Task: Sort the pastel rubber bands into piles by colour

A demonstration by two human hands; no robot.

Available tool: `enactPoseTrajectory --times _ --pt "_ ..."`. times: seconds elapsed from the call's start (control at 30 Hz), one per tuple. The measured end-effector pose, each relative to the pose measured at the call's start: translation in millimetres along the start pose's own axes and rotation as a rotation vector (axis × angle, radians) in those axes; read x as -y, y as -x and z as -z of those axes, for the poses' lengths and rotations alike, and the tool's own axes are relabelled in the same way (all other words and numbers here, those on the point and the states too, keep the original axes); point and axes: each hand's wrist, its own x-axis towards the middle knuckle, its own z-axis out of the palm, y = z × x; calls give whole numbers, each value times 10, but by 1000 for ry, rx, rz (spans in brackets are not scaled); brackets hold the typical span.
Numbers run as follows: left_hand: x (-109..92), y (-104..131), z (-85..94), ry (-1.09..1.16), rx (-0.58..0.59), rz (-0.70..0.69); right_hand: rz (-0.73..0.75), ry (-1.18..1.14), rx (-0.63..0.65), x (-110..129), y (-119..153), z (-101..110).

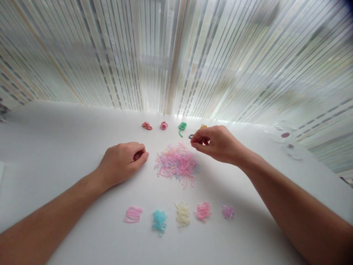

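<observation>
In the middle of the white table lies a loose pile of thin small rubber bands (176, 162), mostly pink with some blue and yellow. Over the pile's right back edge, my right hand (216, 143) pinches a pale thin rubber band (188, 143) between thumb and finger. My left hand (124, 162) rests on the table left of the pile, fingers curled closed; whatever it may hold is hidden. Nearer me are sorted bunches of bands: pink (133, 214), light blue (159, 221), pale yellow (182, 215), coral pink (203, 212) and purple (227, 212).
Along the back lie thicker coils in red (147, 126), pink (164, 126), green (182, 127) and yellow (203, 126), plus a dark one (191, 136) partly behind my right hand. A string curtain (171, 55) hangs at the table's far edge. Clear round items (292, 151) stand at right.
</observation>
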Motion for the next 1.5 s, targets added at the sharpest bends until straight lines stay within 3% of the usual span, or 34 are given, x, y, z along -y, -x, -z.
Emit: enactPoseTrajectory --times 0.53,0.93,1.17,1.3,1.5 --pt "-7 -7 -15 12 -10 5 -38 -201 -5 -64 -13 -21" --pt "-6 2 -5 34 -7 -2 36 -203 -25 115 57 58" --pt "14 -9 -20 27 -31 -27 75 -183 -90 430 318 208" --pt "16 -20 -29 13 -37 -35 99 -132 -56 614 564 249" --pt "9 -22 -31 -8 -46 -41 89 -167 -46 767 974 27"
